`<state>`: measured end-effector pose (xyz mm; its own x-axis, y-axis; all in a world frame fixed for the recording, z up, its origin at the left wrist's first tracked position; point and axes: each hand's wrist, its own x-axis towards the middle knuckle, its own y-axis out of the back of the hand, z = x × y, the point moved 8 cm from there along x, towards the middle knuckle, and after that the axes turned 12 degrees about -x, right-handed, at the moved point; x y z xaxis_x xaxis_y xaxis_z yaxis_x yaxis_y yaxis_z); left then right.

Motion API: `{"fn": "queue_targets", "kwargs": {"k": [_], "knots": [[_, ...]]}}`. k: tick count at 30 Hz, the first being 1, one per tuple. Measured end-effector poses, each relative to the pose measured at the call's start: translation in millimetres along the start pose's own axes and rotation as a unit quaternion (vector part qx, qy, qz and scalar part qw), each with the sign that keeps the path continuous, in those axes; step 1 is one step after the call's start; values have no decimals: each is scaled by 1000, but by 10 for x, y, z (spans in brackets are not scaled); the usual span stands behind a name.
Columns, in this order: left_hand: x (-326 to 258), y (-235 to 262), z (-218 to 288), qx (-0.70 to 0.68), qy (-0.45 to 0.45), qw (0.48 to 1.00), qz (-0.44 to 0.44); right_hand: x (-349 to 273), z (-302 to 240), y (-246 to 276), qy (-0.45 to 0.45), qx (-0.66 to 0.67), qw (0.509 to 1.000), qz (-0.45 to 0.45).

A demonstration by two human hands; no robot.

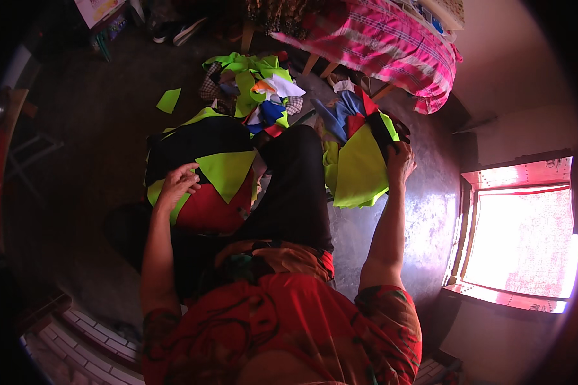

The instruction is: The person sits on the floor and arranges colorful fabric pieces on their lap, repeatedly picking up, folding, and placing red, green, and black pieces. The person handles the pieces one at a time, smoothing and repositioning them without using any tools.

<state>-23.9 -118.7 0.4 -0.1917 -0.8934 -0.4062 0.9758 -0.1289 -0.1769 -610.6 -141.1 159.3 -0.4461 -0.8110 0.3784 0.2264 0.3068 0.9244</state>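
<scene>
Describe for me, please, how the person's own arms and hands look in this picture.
The left hand and right hand are both ungloved, and the forearms are bare. The left sleeve and right sleeve are short, red with a dark pattern. I can make out no watch or bracelet.

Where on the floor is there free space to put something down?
Bare floor shows left of the left cloth pile, around the lone green scrap, and between the right cloth pile and the window. Crowded: straight ahead, at the mixed scrap heap.
</scene>
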Motion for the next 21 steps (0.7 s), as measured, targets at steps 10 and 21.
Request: {"fn": "queue_targets", "kwargs": {"k": [10,21], "knots": [[5,-26,-6,3,-13,1000,-12,241,244,695,-40,374,919,120],[9,-25,-23,23,-9,1000,-12,353,362,1096,-27,561,800,212]]}}
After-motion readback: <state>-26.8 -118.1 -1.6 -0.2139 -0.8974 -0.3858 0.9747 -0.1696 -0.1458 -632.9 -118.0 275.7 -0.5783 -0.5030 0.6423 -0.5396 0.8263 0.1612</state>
